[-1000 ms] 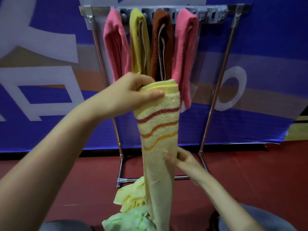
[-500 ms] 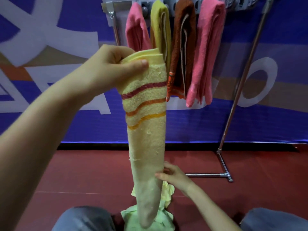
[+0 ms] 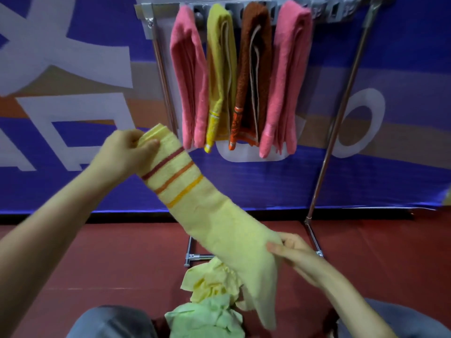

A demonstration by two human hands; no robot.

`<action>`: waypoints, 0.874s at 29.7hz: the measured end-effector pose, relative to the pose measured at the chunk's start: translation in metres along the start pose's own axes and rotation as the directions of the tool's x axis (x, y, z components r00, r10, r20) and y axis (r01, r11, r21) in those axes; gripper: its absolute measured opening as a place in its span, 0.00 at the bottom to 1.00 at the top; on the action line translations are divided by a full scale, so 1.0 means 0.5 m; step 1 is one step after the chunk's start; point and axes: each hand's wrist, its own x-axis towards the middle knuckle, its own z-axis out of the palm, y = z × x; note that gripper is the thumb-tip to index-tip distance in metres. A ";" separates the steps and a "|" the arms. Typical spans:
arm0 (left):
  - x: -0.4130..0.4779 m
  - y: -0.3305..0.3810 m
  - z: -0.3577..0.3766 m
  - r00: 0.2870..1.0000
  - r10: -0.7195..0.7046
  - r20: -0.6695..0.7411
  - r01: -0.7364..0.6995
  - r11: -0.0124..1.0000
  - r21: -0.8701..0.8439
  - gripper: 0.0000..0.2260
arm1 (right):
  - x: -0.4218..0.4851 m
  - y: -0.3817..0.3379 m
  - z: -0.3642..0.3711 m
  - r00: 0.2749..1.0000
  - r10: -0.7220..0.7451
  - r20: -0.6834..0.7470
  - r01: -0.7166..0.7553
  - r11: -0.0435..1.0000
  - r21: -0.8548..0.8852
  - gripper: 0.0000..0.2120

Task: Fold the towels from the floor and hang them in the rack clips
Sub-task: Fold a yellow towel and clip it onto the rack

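Towel (image 3: 214, 215) has swung from upright to a slant, left hand (image 3: 122, 154) pinching its striped top, right hand (image 3: 297, 254) fingers (image 3: 277, 248) clamped on the low end, likely tautening it for folding near the rack (image 3: 341, 113).

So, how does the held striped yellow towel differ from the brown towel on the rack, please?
The striped yellow towel is pale, slanted and held between left hand and right hand; the brown towel is dark and hangs straight down from the rack. Both are folded long and narrow.
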 end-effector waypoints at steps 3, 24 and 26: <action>-0.022 -0.029 0.065 0.979 -0.142 0.143 0.140 0.990 0.022 0.12 | -0.029 -0.078 -0.014 0.997 -0.071 0.028 0.071 0.997 -0.003 0.34; -0.121 0.313 0.199 0.643 0.559 0.524 0.096 0.620 -0.779 0.10 | -0.135 -0.327 -0.055 0.975 -0.163 0.154 0.187 0.969 -0.160 0.18; -0.117 0.321 0.194 0.650 0.558 0.517 0.135 0.584 -0.800 0.09 | -0.127 -0.308 -0.066 0.974 -0.151 0.169 0.174 0.976 -0.132 0.22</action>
